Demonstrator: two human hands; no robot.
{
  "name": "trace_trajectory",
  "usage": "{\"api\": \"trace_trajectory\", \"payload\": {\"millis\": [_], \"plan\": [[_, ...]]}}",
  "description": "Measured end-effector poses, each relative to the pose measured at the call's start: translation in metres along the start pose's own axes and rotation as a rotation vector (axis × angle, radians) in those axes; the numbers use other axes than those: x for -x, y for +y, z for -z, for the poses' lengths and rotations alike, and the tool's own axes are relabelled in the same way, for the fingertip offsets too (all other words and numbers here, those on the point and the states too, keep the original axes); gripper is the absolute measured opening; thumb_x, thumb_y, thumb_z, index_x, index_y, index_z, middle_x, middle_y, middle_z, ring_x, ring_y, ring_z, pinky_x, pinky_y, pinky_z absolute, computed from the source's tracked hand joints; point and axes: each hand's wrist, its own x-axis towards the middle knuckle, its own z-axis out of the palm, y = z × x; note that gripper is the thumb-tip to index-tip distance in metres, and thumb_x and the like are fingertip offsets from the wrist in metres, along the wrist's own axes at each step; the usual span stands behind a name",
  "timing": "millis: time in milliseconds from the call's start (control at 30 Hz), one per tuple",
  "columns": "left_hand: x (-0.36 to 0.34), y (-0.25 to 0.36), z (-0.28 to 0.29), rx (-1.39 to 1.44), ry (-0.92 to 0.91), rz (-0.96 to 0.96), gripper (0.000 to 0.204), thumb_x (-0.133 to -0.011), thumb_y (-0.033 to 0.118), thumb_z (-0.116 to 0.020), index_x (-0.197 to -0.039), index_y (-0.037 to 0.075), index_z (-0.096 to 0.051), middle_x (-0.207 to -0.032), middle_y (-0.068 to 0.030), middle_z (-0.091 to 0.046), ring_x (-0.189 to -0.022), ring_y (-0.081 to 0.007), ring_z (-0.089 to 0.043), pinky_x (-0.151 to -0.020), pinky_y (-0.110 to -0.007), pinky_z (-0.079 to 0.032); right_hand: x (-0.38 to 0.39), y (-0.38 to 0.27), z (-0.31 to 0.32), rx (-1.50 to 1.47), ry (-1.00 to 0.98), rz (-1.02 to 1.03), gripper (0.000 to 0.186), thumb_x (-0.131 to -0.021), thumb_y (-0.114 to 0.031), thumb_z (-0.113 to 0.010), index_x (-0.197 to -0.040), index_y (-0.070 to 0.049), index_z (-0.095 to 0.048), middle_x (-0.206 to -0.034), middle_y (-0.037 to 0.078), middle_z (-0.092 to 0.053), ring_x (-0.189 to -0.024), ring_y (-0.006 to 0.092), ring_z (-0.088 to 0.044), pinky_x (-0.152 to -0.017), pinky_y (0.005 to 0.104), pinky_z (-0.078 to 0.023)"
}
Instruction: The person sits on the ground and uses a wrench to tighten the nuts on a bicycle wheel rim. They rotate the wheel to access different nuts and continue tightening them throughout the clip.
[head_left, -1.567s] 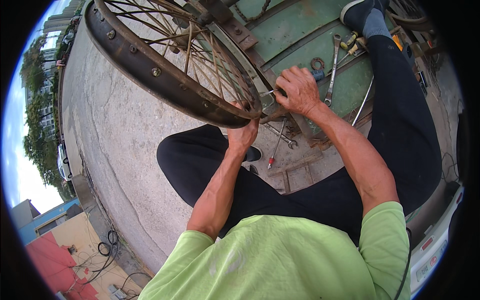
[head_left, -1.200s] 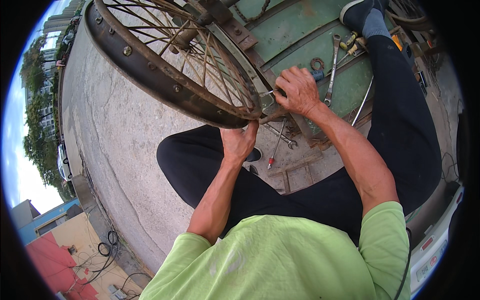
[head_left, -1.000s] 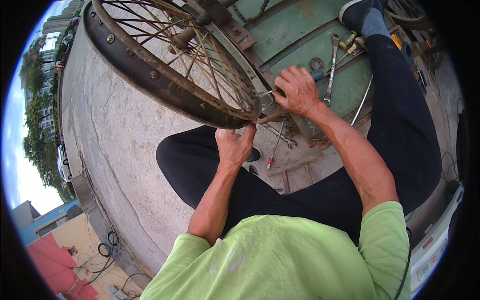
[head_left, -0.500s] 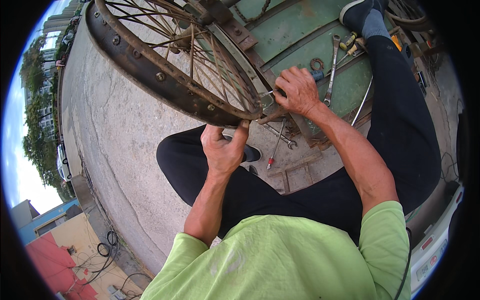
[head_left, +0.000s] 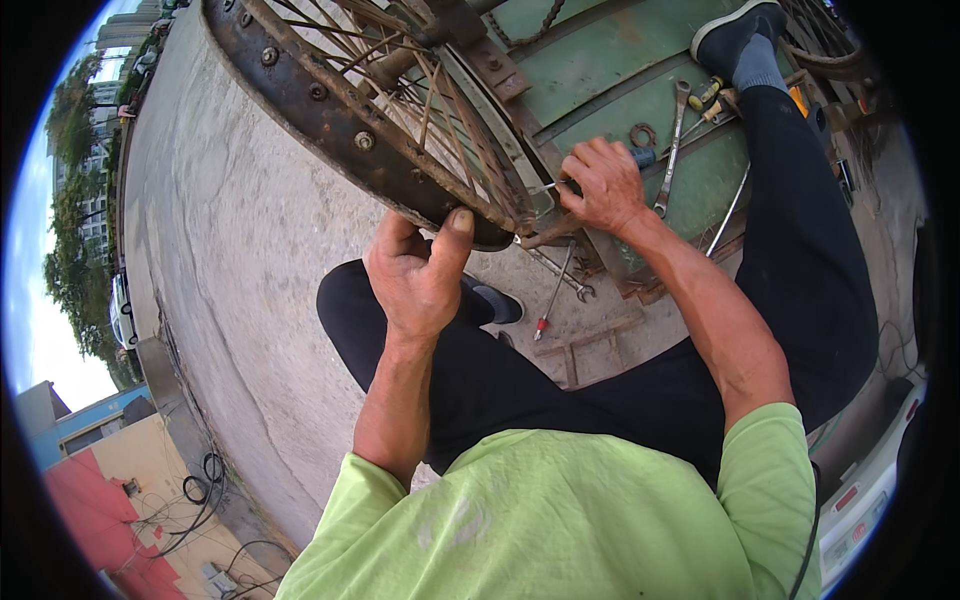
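Observation:
A rusty spoked wheel rim, studded with bolts and bare of any tyre, stands tilted at upper left. My left hand pinches its lower edge, thumb on the dark outer band. My right hand is closed on a thin metal tool beside the rim at the frame edge; its handle is mostly hidden. Behind the right hand, a combination wrench, a blue tool and a rusty ring lie on the green metal bed. A red-handled screwdriver lies on the concrete below.
My legs in black trousers straddle the work. A rusty metal bracket and an open-end wrench lie on the concrete. At left are a parked car, trees and a painted board with tangled cables. A white object is at lower right.
My left hand has moved left along the rim's lower edge, and the rim's bolts have shifted, as if it has turned. My right hand keeps its place, and the view has shifted slightly.

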Motion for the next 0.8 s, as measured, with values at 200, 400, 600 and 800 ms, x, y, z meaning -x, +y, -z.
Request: {"api": "trace_trajectory", "payload": {"millis": [200,400,600,800], "plan": [[-0.019,0.023,0.009,0.057,-0.049,-0.045,0.032,-0.098,0.024,-0.08,-0.115,-0.003,-0.074,-0.102,-0.0054,-0.074,-0.094,-0.0127,-0.064,-0.089,-0.03,-0.052,-0.002,-0.002,0.002,0.032,-0.05,-0.002,0.024,-0.076,-0.022,-0.081,-0.089,-0.011,-0.064,-0.095,0.008,-0.06,-0.099,0.0304,-0.059,-0.086,0.045,-0.045],[-0.031,0.027,0.014,0.154,-0.111,-0.089,0.031,-0.098,0.023,-0.079,-0.115,-0.003,-0.076,-0.098,-0.0019,-0.075,-0.088,-0.0084,-0.063,-0.08,-0.026,-0.051,-0.003,-0.007,0.012,0.039,-0.076,0.018,0.021,-0.08,-0.023,-0.079,-0.091,-0.01,-0.068,-0.096,0.008,-0.063,-0.102,0.0313,-0.06,-0.09,0.047,-0.046],[-0.034,0.029,0.016,0.155,-0.139,-0.122,0.033,-0.099,0.025,-0.078,-0.113,-0.005,-0.076,-0.095,-0.0028,-0.076,-0.085,-0.0078,-0.063,-0.076,-0.027,-0.052,-0.051,-0.048,0.065,-0.343,-0.191,-0.404,0.033,-0.097,-0.035,-0.073,-0.109,-0.004,-0.075,-0.105,0.01,-0.073,-0.102,0.0269,-0.067,-0.094,0.0403,-0.051],[-0.037,0.022,0.021,0.137,-0.158,-0.113,0.038,-0.097,0.032,-0.08,-0.107,-0.005,-0.076,-0.087,-0.0041,-0.074,-0.078,-0.0094,-0.063,-0.07,-0.028,-0.051,-0.123,-0.134,0.144,-0.861,-0.11,-0.323,0.05,-0.105,-0.045,-0.066,-0.119,0.003,-0.072,-0.106,0.009,-0.076,-0.097,0.017,-0.067,-0.09,0.035,-0.054]]}}
